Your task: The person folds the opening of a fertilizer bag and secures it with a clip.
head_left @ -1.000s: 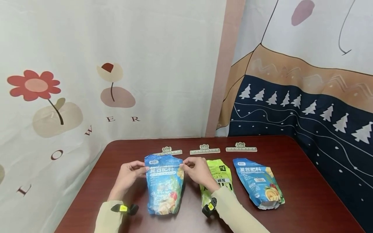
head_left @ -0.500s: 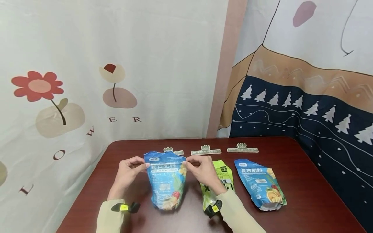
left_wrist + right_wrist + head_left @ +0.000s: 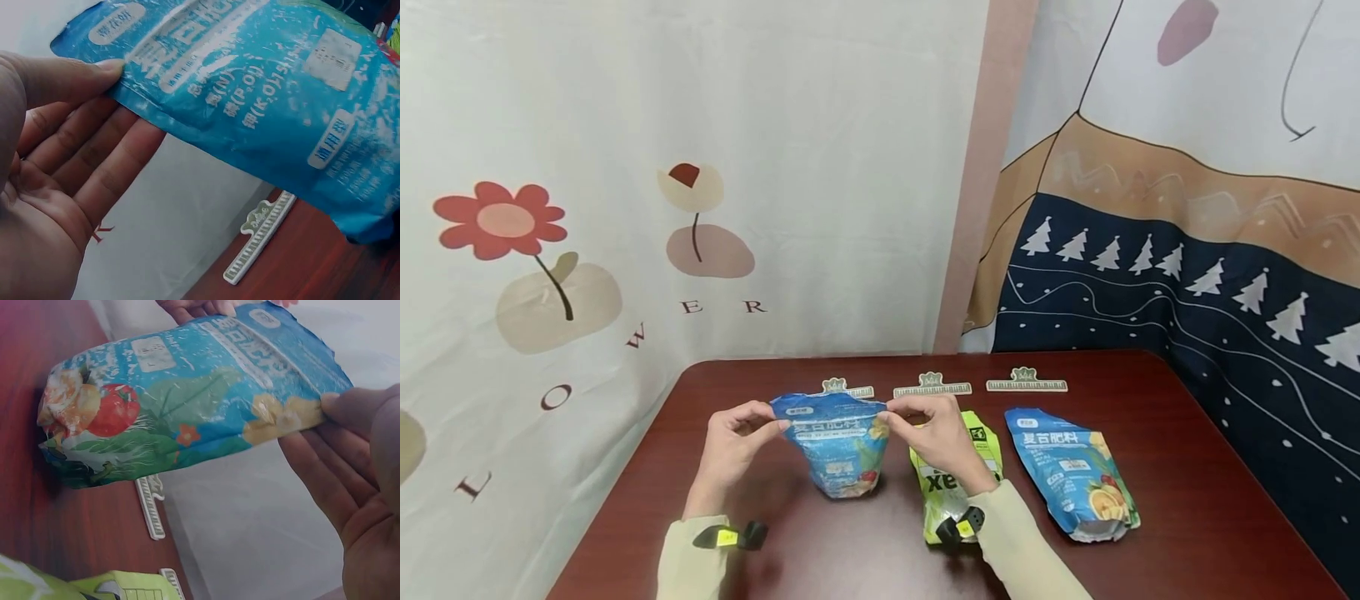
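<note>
A blue fertilizer bag (image 3: pixel 841 460) hangs between both hands, its printed front toward me and its lower end slanting away. At its upper left edge the left hand (image 3: pixel 730 446) pinches the film between thumb and fingers. Opposite, the right hand (image 3: pixel 942 437) pinches the upper right edge in the same way. In the left wrist view the thumb (image 3: pixel 94 78) presses on the front of the bag, with the fingers behind. A tomato picture decorates the bag's lower front (image 3: pixel 115 409) in the right wrist view.
A green bag (image 3: pixel 943 504) lies under the right forearm, partly covered. Farther right lies a second blue bag (image 3: pixel 1067 471). Along the back edge of the dark red table (image 3: pixel 1187 500) are a left clip (image 3: pixel 850 391), a middle clip (image 3: pixel 932 387) and a right clip (image 3: pixel 1026 383).
The lower end of the blue bag has swung up and away from me, so its front looks shorter. Both hands keep their pinch; the right one has shifted slightly right.
</note>
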`<state>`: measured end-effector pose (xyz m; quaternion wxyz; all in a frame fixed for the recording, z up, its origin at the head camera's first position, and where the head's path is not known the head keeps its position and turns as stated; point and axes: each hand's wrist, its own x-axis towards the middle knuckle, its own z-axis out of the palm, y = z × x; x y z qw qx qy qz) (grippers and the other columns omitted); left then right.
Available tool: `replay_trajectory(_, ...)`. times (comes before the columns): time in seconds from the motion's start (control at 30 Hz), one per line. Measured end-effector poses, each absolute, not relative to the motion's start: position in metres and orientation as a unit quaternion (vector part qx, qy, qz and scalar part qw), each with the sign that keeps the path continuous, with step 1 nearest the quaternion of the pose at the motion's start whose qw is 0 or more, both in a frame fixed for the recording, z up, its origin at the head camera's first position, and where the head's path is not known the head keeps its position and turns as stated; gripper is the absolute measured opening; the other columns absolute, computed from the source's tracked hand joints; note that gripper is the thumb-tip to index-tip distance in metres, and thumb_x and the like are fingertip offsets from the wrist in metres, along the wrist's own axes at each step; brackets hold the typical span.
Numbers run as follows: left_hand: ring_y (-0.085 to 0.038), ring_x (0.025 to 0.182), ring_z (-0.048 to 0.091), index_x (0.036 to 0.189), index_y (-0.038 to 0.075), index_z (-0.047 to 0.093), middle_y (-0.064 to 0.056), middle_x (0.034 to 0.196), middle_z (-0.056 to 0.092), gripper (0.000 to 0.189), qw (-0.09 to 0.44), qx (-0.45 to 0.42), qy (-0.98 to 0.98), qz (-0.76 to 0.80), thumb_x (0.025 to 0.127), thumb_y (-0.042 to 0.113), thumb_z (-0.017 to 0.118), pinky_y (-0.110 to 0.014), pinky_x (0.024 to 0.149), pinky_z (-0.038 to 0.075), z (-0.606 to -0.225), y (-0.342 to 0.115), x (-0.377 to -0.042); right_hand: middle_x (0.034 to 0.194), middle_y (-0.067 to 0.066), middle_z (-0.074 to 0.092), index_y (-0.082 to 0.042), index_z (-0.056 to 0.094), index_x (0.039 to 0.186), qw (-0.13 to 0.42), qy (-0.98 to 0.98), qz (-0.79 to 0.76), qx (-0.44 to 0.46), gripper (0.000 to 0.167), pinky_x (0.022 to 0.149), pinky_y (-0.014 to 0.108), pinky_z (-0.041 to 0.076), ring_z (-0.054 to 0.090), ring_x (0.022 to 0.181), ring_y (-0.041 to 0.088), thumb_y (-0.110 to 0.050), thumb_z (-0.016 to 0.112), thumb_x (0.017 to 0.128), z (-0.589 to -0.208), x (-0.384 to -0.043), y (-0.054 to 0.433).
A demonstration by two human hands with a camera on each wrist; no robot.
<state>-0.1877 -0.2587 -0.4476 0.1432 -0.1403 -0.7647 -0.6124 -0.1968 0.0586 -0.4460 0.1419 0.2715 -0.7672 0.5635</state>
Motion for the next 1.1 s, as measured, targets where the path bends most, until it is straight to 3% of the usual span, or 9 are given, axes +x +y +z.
replay_trajectory(0.23,-0.013,0.065,0.062,0.087,-0.004,0.071,0.006,0.077,0.07,0.011,0.141,-0.178,-0.754,-0.616,0.082,-0.012,0.077,-0.027,0.056,0.05,-0.452,-0.262,-0.188,0.094,0.003,0.08,-0.013,0.081,0.098,0.133,-0.763,0.556,0.3,0.008,0.07,0.026,0.062,0.074,0.08,0.007,-0.018,0.078,0.092,-0.446,-0.196,0.062)
replay_trajectory(0.43,-0.007,0.067,0.06,0.091,-0.003,0.072,0.004,0.081,0.071,0.011,0.121,-0.171,-0.765,-0.61,0.083,-0.008,0.078,-0.024,0.057,0.051,-0.452,-0.266,-0.191,0.095,0.002,0.08,-0.013,0.08,0.098,0.129,-0.766,0.556,0.295,0.008,0.072,0.032,0.063,0.074,0.081,0.006,-0.017,0.079,0.091,-0.443,-0.195,0.061)
replay_trajectory(0.63,-0.013,0.069,0.069,0.1,-0.006,0.072,0.003,0.085,0.076,0.019,0.116,-0.164,-0.762,-0.615,0.083,-0.006,0.08,-0.024,0.063,0.056,-0.452,-0.267,-0.191,0.095,0.003,0.08,-0.012,0.08,0.1,0.129,-0.765,0.556,0.3,0.01,0.072,0.032,0.063,0.074,0.082,0.007,-0.016,0.079,0.091,-0.443,-0.196,0.06)
replay_trajectory(0.77,-0.018,0.074,0.074,0.115,-0.005,0.071,0.006,0.092,0.079,0.033,0.111,-0.174,-0.748,-0.631,0.083,-0.008,0.079,-0.027,0.069,0.061,-0.452,-0.268,-0.191,0.101,0.002,0.08,-0.015,0.08,0.108,0.136,-0.755,0.557,0.318,0.015,0.072,0.032,0.063,0.075,0.084,0.008,-0.014,0.077,0.093,-0.444,-0.196,0.06)
replay_trajectory(0.93,-0.012,0.08,0.075,0.14,-0.001,0.06,0.007,0.098,0.079,0.058,0.09,-0.201,-0.719,-0.66,0.085,-0.012,0.074,-0.029,0.077,0.063,-0.454,-0.27,-0.191,0.115,0.004,0.078,-0.014,0.074,0.126,0.145,-0.737,0.553,0.361,0.03,0.072,0.032,0.063,0.076,0.089,0.014,-0.009,0.072,0.096,-0.445,-0.198,0.059)
replay_trajectory(1.1,-0.009,0.082,0.073,0.133,-0.003,0.065,0.009,0.1,0.079,0.048,0.087,-0.183,-0.746,-0.634,0.086,-0.005,0.077,-0.023,0.075,0.061,-0.455,-0.272,-0.193,0.114,0.004,0.078,-0.012,0.073,0.128,0.16,-0.74,0.532,0.379,0.033,0.073,0.031,0.063,0.074,0.09,0.014,-0.006,0.071,0.096,-0.444,-0.2,0.059)
